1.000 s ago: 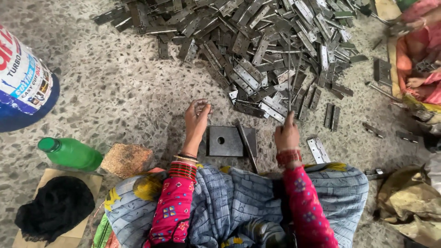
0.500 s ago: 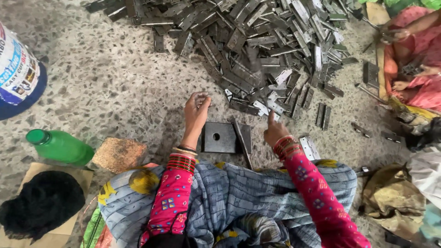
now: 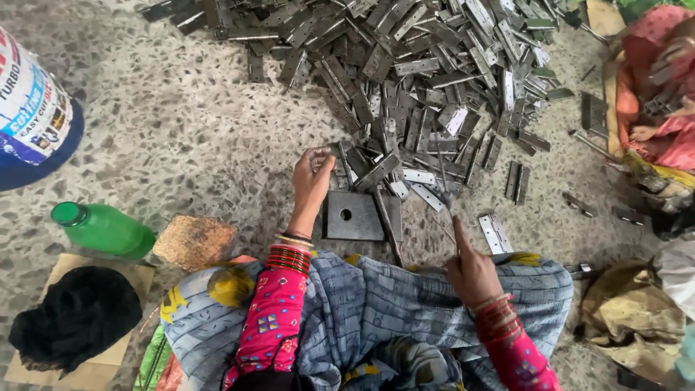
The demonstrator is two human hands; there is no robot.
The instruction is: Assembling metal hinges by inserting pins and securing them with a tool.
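My left hand [image 3: 311, 177] pinches small hinge [image 3: 321, 153] by edges. My right hand [image 3: 472, 271] grips thin pin [image 3: 447, 210]. Hands apart. Hinge stiff, light steel, sharp-edged, slippery; hold flat leaf sides.

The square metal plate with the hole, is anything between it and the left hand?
Nothing visible. The left hand hovers just above the upper left corner of the square metal plate, pinching a small metal piece; only bare speckled floor lies between them.
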